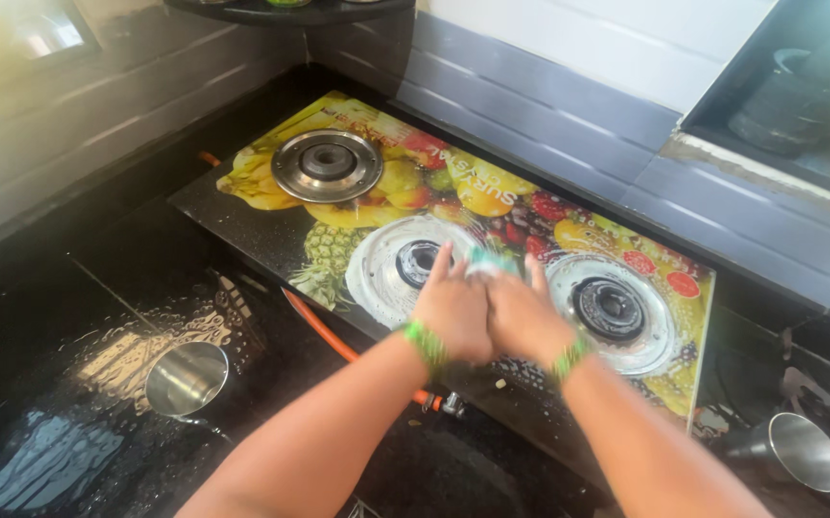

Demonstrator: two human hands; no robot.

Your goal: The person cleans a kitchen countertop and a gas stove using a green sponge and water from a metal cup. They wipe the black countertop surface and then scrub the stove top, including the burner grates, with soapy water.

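My left hand and my right hand are pressed together over a glass-top gas stove printed with bright fruit pictures. Between the fingertips sits a small pale green and white thing, likely a scrub pad or cloth, gripped by both hands. Green bangles ring both wrists. The hands hover between the soapy middle burner and the soapy right burner. The left burner looks bare metal.
An orange gas hose runs under the stove's front edge. A steel cup stands on the wet black counter at left, another steel cup lies at right. Grey tiled wall behind; a dark sink with a pot at upper right.
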